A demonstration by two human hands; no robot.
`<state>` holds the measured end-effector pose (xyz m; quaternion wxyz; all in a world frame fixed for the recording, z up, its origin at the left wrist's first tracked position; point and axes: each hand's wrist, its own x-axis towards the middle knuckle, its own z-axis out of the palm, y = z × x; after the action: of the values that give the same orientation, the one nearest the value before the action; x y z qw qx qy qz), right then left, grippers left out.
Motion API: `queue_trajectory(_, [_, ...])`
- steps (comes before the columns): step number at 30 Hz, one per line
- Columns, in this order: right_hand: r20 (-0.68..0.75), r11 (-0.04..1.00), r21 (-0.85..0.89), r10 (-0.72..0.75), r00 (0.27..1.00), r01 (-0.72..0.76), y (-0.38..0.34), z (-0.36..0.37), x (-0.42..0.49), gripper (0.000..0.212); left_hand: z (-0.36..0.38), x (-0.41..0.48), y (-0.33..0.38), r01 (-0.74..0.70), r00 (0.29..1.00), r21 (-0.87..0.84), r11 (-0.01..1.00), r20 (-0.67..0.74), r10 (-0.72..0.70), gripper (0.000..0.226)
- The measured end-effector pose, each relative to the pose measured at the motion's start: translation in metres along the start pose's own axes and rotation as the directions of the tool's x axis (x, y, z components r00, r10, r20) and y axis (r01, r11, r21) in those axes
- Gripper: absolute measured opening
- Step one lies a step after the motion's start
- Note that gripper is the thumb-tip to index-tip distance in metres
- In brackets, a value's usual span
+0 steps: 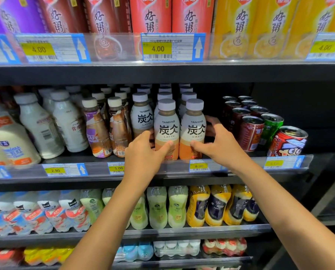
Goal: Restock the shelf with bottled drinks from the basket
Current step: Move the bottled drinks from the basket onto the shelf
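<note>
Yellow 6.00 price tag [198, 166] fronts the middle shelf [162, 181]. My left hand [145, 151] curls thumb and fingers round a grey-capped TANBING LATTE bottle [166, 125] just up-left of that tag. My right hand [219, 145] grips a second TANBING bottle [195, 125] directly above it, touching the first. Red and green cans [252, 133] stand up-right of the tag.

Top-row cans [151, 14] run off the upper edge. Far-left bottles [5, 139] smear into blur. Fingertips of the left hand [143, 154] are lost behind the left latte bottle [166, 129], those of the right hand [221, 147] behind the right latte bottle [194, 129]. Price tag [198, 166] small print: unreadable.
</note>
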<state>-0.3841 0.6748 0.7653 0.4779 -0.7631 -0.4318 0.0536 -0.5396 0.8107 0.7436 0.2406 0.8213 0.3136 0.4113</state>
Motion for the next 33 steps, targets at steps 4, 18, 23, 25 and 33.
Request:
queue_trajectory(4, [0.0, 1.0, -0.006, -0.004, 1.0, 0.004, 0.001, 0.0, 0.0, 0.079, 0.001, 0.0, -0.002, -0.009, 1.0, -0.002, 1.0, -0.007, 0.009, 0.048])
queue_trajectory(18, [-0.277, 0.924, 0.031, -0.36, 0.891, 0.382, -0.118, 0.067, -0.019, 0.028, -0.099, 0.016, -0.039, 0.06, 0.935, 0.034, 0.998, -0.351, -0.044, 0.026])
queue_trajectory(23, [-0.037, 0.957, -0.284, -0.074, 0.997, 0.06, -0.139, 0.133, 0.006, 0.047, -0.112, 0.037, -0.077, 0.367, 0.929, 0.187, 0.911, -0.123, -0.349, 0.049])
queue_trajectory(25, [-0.02, 0.936, -0.351, -0.032, 0.999, 0.023, -0.14, 0.148, 0.013, 0.053, -0.113, 0.043, -0.083, 0.386, 0.921, 0.148, 0.91, -0.007, -0.39, 0.044])
queue_trajectory(33, [-0.043, 0.821, -0.568, -0.091, 0.995, 0.051, -0.128, 0.174, 0.027, 0.05, -0.12, 0.065, -0.09, 0.385, 0.886, 0.079, 0.919, 0.245, -0.392, 0.031])
